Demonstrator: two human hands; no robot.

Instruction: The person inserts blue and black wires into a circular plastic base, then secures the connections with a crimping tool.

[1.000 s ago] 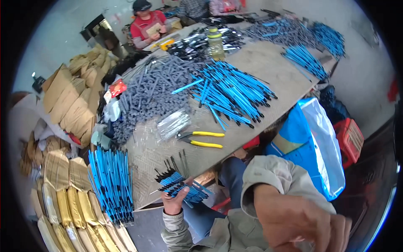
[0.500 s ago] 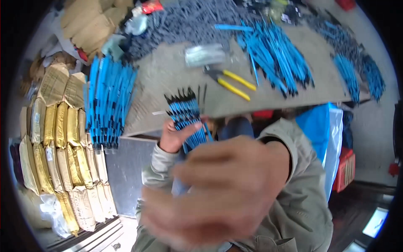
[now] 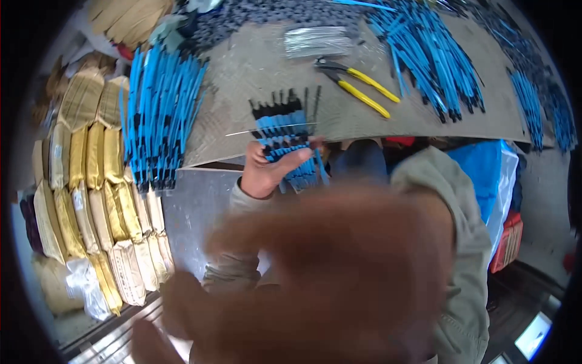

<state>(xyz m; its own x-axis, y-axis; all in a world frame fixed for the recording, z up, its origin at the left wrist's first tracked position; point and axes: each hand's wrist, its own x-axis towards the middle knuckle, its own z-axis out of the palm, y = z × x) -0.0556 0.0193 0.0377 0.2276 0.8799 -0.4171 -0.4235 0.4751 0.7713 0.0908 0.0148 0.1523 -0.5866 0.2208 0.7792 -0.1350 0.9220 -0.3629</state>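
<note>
Now, mid-frame, left hand (image 3: 265, 175) holds thin blue-and-black sticks (image 3: 279, 120); silver wire (image 3: 239, 133) not bent yet (right hand (image 3: 345, 261): blurry fingers, can't tell).

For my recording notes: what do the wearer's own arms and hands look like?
Both arms wear long, loose, pale grey-green cloth sleeves, the left sleeve and the right sleeve alike. The left hand is ungloved. The right hand also looks bare, but is too blurred for finer detail.

Right grip (image 3: 345, 261) heavily blurred — edges bow, corners black — glare lower right.
</note>
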